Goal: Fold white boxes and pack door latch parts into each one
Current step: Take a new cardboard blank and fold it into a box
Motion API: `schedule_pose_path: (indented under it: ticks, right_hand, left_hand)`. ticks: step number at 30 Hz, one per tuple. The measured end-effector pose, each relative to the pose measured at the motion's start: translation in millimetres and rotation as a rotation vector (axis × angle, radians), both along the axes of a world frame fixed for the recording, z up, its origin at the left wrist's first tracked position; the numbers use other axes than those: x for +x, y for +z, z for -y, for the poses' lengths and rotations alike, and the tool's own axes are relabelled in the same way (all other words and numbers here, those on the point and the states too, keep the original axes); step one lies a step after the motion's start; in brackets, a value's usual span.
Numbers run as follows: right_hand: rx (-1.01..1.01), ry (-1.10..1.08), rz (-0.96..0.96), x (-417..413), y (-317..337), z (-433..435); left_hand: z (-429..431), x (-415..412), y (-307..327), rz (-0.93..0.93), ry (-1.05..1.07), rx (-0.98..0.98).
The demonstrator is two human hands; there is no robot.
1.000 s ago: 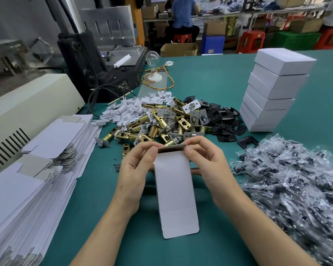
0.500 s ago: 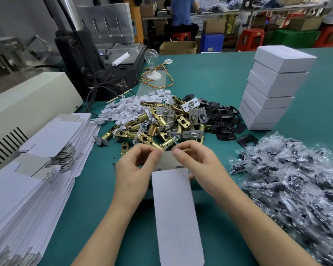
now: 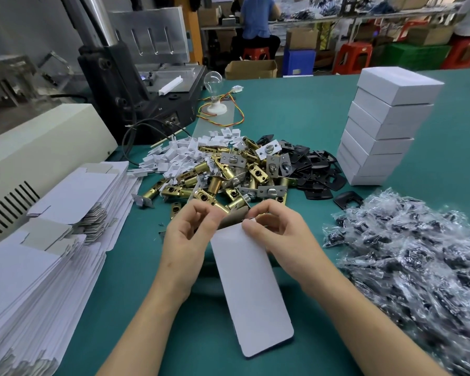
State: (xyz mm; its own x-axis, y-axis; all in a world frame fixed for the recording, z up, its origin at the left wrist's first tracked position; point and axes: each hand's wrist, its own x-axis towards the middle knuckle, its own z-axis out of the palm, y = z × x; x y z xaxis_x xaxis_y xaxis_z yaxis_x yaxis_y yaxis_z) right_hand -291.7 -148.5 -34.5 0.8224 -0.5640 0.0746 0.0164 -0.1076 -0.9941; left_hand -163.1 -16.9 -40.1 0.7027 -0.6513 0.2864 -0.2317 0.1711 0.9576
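Just in front of the heap of brass latches (image 3: 223, 180) on the green table (image 3: 296, 109), both hands pinch the far end of a flat white box (image 3: 251, 294): the left hand (image 3: 186, 240) curls its fingers on the grey-brown flap, and the right hand (image 3: 277, 229) nips the white edge beside it. The box slants from the heap back toward the person. Left of the heap lies a stack of unfolded blanks (image 3: 52, 240); right of it stand finished white boxes (image 3: 383, 131) and clear bagged parts (image 3: 418, 253).
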Motion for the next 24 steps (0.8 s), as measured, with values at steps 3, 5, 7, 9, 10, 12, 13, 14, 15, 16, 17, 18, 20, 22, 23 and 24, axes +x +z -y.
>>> schedule_pose_path:
  ticks: [3, 5, 7, 9, 10, 12, 13, 14, 15, 16, 17, 18, 20, 22, 23, 24]
  right_hand:
    - [0.017, 0.028, -0.014, -1, 0, 0]
    - [0.025, 0.025, -0.016, -1, -2, 1]
    - [0.050, -0.010, 0.001, 0, -3, 2]
    - [0.051, -0.030, 0.004, -1, -3, 5]
    - [0.029, -0.028, 0.005, -2, -2, 6]
    - [-0.012, -0.018, 0.005, -2, -1, 8]
    - [-0.010, -0.012, 0.002, -3, 1, 8]
    - [0.000, -0.004, -0.003, -3, 2, 8]
    - [0.008, 0.005, -0.008, -2, 3, 8]
    - [0.013, 0.013, -0.013, -2, 3, 8]
    - [0.020, 0.021, -0.018, -3, 4, 9]
    - [0.032, 0.030, -0.019, -3, 4, 9]
    - [0.040, 0.045, -0.017, -5, 5, 10]
    - [0.032, 0.051, -0.020, -6, 4, 10]
    - [0.033, 0.050, -0.021, -6, 4, 10]
    - [0.034, 0.051, -0.021, -6, 4, 10]
  left_hand:
    - [0, 0, -1, 0.018, -0.054, 0.028]
    - [1, 1, -1, -0.005, -0.072, 0.068]
    - [1, 2, -2, -0.067, -0.115, 0.118]
    - [0, 3, -2, -0.117, -0.176, 0.169]
    - [0, 3, -2, -0.123, -0.203, 0.188]
    - [-1, 2, 0, -0.128, -0.227, 0.207]
    - [-2, 2, 1, -0.139, -0.225, 0.204]
    - [-2, 3, 1, -0.159, -0.222, 0.197]
    - [-3, 3, 1, -0.183, -0.222, 0.188]
    - [-3, 4, 1, -0.204, -0.223, 0.181]
    - [-3, 4, 1, -0.219, -0.225, 0.178]
    - [-3, 4, 1, -0.230, -0.227, 0.177]
    - [-2, 5, 1, -0.240, -0.236, 0.183]
    - [-3, 5, 1, -0.233, -0.244, 0.194]
    - [-3, 5, 0, -0.233, -0.243, 0.199]
    - [-3, 5, 0, -0.239, -0.236, 0.202]
